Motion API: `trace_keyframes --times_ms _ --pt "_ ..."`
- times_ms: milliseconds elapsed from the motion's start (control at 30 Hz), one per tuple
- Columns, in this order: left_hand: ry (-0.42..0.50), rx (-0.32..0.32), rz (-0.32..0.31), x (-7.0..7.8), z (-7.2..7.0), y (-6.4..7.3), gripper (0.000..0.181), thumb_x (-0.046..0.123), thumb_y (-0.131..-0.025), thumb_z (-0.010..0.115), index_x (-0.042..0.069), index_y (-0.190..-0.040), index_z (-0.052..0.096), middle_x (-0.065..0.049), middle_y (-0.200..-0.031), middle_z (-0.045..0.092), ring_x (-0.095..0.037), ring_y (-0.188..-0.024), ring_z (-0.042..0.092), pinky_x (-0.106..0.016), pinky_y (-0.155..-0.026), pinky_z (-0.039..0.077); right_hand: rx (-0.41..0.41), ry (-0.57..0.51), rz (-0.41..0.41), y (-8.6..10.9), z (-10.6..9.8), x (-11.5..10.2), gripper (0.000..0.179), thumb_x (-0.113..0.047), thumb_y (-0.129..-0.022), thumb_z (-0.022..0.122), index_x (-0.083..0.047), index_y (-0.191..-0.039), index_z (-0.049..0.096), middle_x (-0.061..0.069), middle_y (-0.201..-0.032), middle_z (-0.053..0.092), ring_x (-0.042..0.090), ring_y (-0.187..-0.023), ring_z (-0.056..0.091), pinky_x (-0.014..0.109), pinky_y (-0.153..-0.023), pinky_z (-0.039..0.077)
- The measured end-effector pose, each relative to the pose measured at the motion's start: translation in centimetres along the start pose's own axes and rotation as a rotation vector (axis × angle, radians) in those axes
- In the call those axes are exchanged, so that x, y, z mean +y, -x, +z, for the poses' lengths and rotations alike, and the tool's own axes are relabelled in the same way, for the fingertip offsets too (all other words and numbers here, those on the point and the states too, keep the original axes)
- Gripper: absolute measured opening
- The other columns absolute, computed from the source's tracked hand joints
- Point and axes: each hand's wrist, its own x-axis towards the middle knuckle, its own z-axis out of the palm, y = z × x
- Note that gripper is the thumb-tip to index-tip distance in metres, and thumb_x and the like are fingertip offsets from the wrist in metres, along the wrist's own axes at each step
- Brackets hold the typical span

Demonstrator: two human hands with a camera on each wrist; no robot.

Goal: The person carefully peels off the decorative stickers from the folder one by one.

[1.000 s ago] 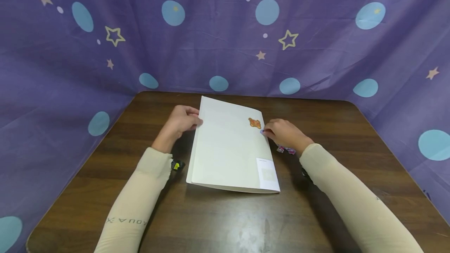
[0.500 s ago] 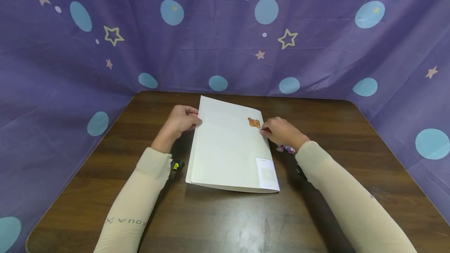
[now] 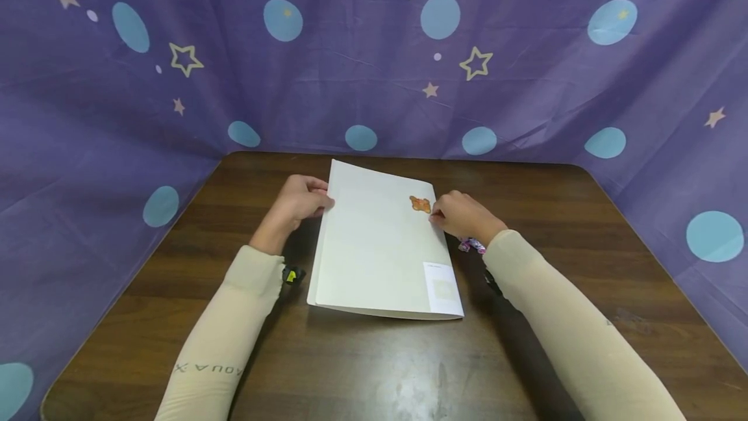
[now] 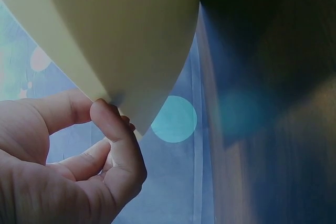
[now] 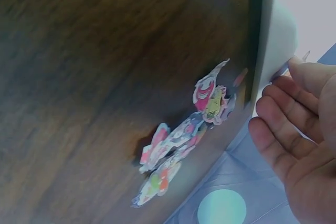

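A white folder (image 3: 380, 239) lies on the table with its left side raised. My left hand (image 3: 297, 203) pinches its left edge between thumb and fingers, as the left wrist view confirms. At the folder's right edge, just below an orange-brown bear sticker (image 3: 420, 204), my right hand (image 3: 464, 214) pinches a small bluish-purple sticker (image 5: 282, 71) against the cover. Fingers and thumb hide most of that piece. Several colourful cut-out stickers (image 5: 173, 140) lie loosely heaped on the table under the right wrist.
A pale printed label (image 3: 443, 286) sits at the folder's lower right corner. The brown wooden table (image 3: 374, 369) reaches back to a purple curtain (image 3: 350, 51) with stars and blue spots.
The right hand has shifted slightly left and away from me along the folder's edge; the sticker in its fingers is now hidden in the head view. The left hand keeps its grip.
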Motion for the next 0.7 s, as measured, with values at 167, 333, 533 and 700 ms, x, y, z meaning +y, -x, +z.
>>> trace_keyframes --times_ms 167,333,533,700 --pt "-0.006 -0.006 -0.001 0.1 0.0 0.1 0.041 -0.001 -0.089 0.072 -0.008 -0.128 0.060 -0.013 -0.108 0.061 -0.018 -0.084 0.062 -0.025 -0.071 0.057 -0.019 0.037 0.021 -0.2 -0.2 -0.5 0.028 -0.011 -0.100 0.063 -0.012 -0.072 0.066 -0.002 -0.065 0.050 0.013 -0.060 0.044 0.030 -0.057 0.039" --pt "-0.011 -0.006 -0.003 0.1 0.0 0.2 0.041 -0.001 -0.089 0.072 -0.008 -0.128 0.060 -0.014 -0.108 0.061 -0.018 -0.085 0.062 -0.029 -0.075 0.058 -0.031 0.107 0.049 -0.6 0.1 -1.0 0.035 -0.011 -0.099 0.061 -0.012 -0.065 0.056 0.001 -0.066 0.048 0.017 -0.063 0.044 0.033 -0.059 0.039" --pt "0.007 -0.005 0.004 0.1 -0.1 0.1 0.040 -0.002 -0.089 0.070 -0.008 -0.127 0.060 -0.013 -0.107 0.062 -0.018 -0.084 0.062 -0.027 -0.072 0.058 -0.022 0.157 0.081 -0.9 0.2 -1.4 0.033 -0.011 -0.099 0.061 -0.010 -0.066 0.060 0.006 -0.071 0.058 0.021 -0.066 0.050 0.037 -0.062 0.046" --pt "0.010 -0.004 0.011 0.2 -0.1 0.1 0.040 -0.003 -0.088 0.070 -0.009 -0.126 0.061 -0.012 -0.103 0.062 -0.017 -0.082 0.062 -0.025 -0.070 0.057 -0.022 0.104 0.094 -0.5 0.0 -1.3 0.029 -0.010 -0.099 0.059 -0.011 -0.071 0.064 0.005 -0.072 0.057 0.020 -0.066 0.050 0.033 -0.060 0.044"
